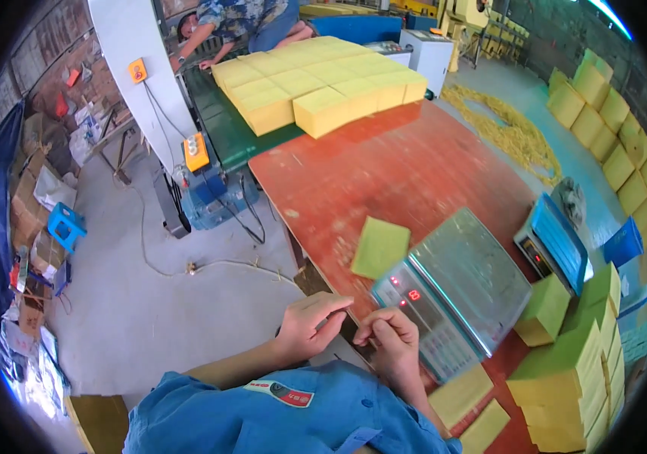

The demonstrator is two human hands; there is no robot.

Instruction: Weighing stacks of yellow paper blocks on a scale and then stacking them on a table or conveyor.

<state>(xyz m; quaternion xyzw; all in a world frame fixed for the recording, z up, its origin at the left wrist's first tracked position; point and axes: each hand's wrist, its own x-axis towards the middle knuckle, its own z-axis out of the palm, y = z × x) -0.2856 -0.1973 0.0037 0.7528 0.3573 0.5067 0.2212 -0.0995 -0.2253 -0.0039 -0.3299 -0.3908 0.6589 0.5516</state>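
Note:
My left hand hovers at the near edge of the red tabletop, its fingers stretched out with the thumb apart and nothing visible in them. Close beside it on the right, my right hand is closed, thumb against curled fingers; whether something small is pinched there I cannot make out. Just past the right hand sits a digital scale with a metal pan and lit red digits. Nothing lies on its pan. A flat yellow-green paper stack rests on the table by the scale's far left corner.
Yellow paper blocks cover the green conveyor at the far end, where another person leans over. More yellow stacks and a second, blue scale stand at right. A cable crosses the floor at left.

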